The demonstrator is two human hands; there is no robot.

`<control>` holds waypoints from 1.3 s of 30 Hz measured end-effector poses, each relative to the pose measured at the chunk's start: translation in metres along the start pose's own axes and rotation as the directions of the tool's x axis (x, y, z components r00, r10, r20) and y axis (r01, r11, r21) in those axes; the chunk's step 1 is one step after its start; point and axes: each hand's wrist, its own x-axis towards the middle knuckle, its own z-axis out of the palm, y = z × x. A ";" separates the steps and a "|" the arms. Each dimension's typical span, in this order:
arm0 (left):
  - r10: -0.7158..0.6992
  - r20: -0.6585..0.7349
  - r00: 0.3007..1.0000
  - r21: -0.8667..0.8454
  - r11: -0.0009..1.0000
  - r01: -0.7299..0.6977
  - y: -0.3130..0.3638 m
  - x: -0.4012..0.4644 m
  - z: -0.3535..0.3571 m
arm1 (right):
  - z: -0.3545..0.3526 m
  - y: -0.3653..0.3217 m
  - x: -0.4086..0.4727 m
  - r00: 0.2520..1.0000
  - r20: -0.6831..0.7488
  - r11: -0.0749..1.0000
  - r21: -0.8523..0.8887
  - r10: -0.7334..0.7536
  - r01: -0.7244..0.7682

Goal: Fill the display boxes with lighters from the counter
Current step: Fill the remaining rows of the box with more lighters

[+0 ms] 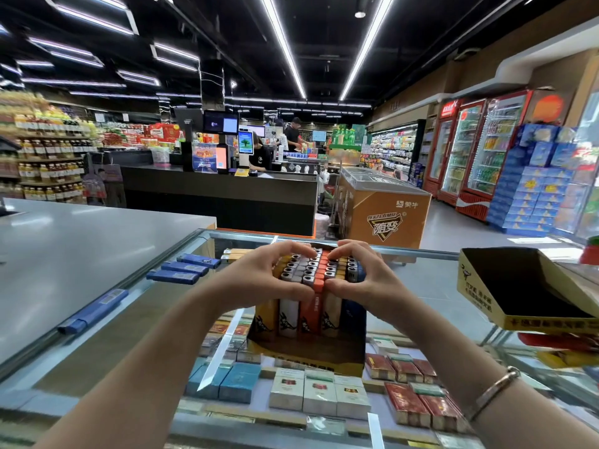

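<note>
Display box (308,354) stands on glass tabletop (421,277), packed with upright lighters (319,273) in rows: orange, white, red, blue. Left hand (259,280) and right hand (366,283) curl over lighter tops from either side, fingers bent, thumbs against near row, gripping block. Loose blue lighters (181,270) lie flat on tabletop at left. Empty display box (518,286) sits tilted at right. Bracelet (492,390) on right wrist.

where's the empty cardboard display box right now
In the head view the empty yellow cardboard display box sits tilted at the right edge of the glass counter, right of the full box of lighters that both hands grip.
</note>
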 end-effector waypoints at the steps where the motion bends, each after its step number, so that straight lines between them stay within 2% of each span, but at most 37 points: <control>1: -0.001 -0.006 1.000 -0.009 1.000 0.001 -0.001 -0.001 -0.004 | 0.001 0.001 0.000 1.000 -0.001 1.000 0.004 -0.005 0.005; 3: 0.027 -0.118 0.993 -0.017 0.999 -0.029 -0.006 0.002 -0.015 | 0.003 0.001 -0.001 1.000 0.003 1.000 0.023 -0.006 0.006; 5: 0.018 -0.354 0.935 -0.031 0.999 -0.031 -0.018 0.012 -0.025 | 0.003 0.001 -0.002 1.000 0.002 1.000 0.017 0.001 -0.001; 7: 0.026 -0.564 0.825 0.162 0.984 0.079 -0.037 0.022 -0.033 | 0.004 0.001 -0.001 1.000 -0.002 1.000 -0.013 0.009 -0.009; 8: 0.026 -0.606 0.795 0.285 0.940 0.186 -0.050 0.027 -0.037 | 0.004 0.001 -0.001 1.000 -0.004 1.000 -0.027 0.008 -0.008; 11: -0.053 -0.592 0.804 0.551 0.701 0.453 -0.090 0.034 -0.045 | 0.004 0.001 0.000 1.000 0.000 0.999 -0.054 -0.008 0.008; 13: -0.082 -0.567 0.820 0.674 0.527 0.518 -0.107 0.039 -0.051 | 0.004 0.001 0.001 1.000 0.005 0.998 -0.064 -0.020 0.020; 15: -0.093 -0.551 0.830 0.727 0.434 0.531 -0.113 0.048 -0.055 | 0.004 0.001 0.001 1.000 0.004 0.998 -0.061 -0.024 0.024; 18: -0.210 -0.497 0.842 0.753 0.378 0.538 -0.119 0.063 -0.057 | 0.005 0.004 0.002 1.000 0.010 0.999 -0.040 -0.007 0.007; 21: -0.305 -0.492 0.815 0.730 0.366 0.577 -0.123 0.072 -0.060 | 0.006 0.005 0.003 1.000 0.004 0.998 -0.057 -0.002 0.003; 24: -0.306 -0.487 0.818 0.762 0.309 0.569 -0.123 0.075 -0.063 | 0.005 0.006 0.003 1.000 0.003 0.998 -0.060 -0.004 0.004; 26: -0.323 -0.466 0.824 0.769 0.313 0.558 -0.118 0.075 -0.062 | 0.005 0.006 0.002 1.000 0.009 0.999 -0.050 0.001 0.000; 31: -0.342 -0.403 0.849 0.649 0.546 0.529 -0.111 0.068 -0.064 | 0.005 0.005 0.001 1.000 -0.015 0.998 -0.069 -0.010 0.009; 35: -0.237 -0.437 0.868 0.647 0.587 0.487 -0.107 0.059 -0.062 | 0.005 0.005 0.001 1.000 -0.010 0.997 -0.081 -0.011 0.011; 37: -0.172 -0.488 0.856 0.666 0.559 0.493 -0.103 0.051 -0.064 | 0.004 0.005 0.002 1.000 -0.005 0.998 -0.065 -0.005 0.005; 39: -0.095 -0.591 0.801 0.671 0.493 0.554 -0.096 0.043 -0.067 | 0.004 0.004 0.001 1.000 0.003 0.999 -0.048 -0.004 0.004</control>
